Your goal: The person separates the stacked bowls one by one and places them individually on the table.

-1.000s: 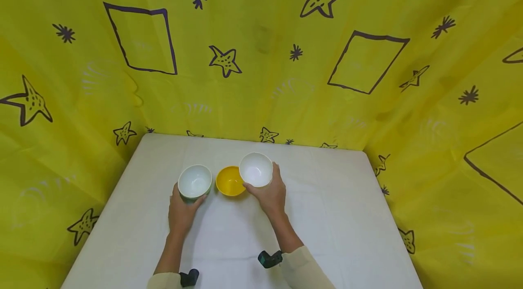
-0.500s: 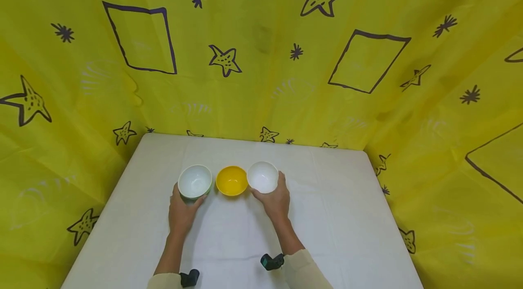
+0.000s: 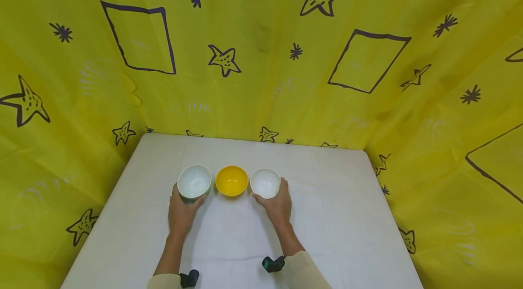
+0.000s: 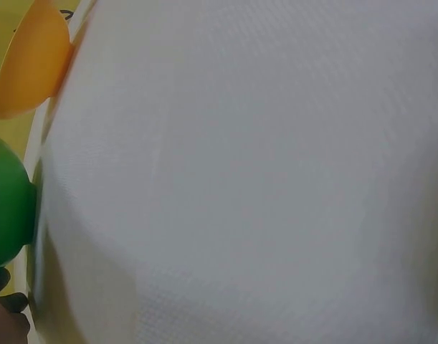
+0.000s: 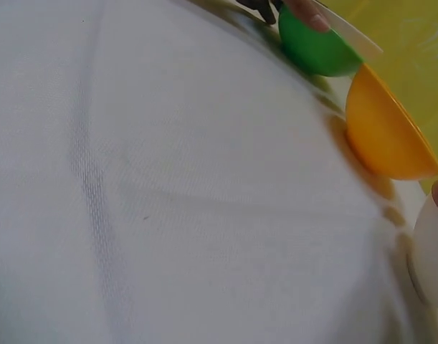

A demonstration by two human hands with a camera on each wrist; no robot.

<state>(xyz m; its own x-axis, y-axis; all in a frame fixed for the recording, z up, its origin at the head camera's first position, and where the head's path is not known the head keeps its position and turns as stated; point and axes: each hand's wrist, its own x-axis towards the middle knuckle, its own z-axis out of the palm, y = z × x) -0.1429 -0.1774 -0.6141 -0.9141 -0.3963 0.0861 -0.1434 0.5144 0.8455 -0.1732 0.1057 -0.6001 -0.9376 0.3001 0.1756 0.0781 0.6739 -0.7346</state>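
Gripping the green bowl (image 3: 194,183), my left hand (image 3: 182,212) has its thumb against the near right side and its fingers curled around the left. The bowl is green outside and pale inside, with its mouth facing up. My right hand (image 3: 278,205) is clamped on the white bowl (image 3: 265,183), thumb at the near left and fingers wrapped around the right side; this one also faces up. I cannot tell whether its base touches the table (image 3: 229,243).

Between the two sits the yellow bowl (image 3: 232,181), upright on the table, with neither of my hands on it. From my head view the three make a row running left to right, green, yellow, white, with a narrow gap on each side of the yellow one. From my right wrist, the green and yellow bowls overlap in the line of sight, and the white one is cut off at the edge.

A white cloth (image 3: 343,234) covers the table. Behind it hangs a yellow curtain (image 3: 261,94) printed with dark stars and four-sided outlines. My sleeves (image 3: 306,271) are cream.
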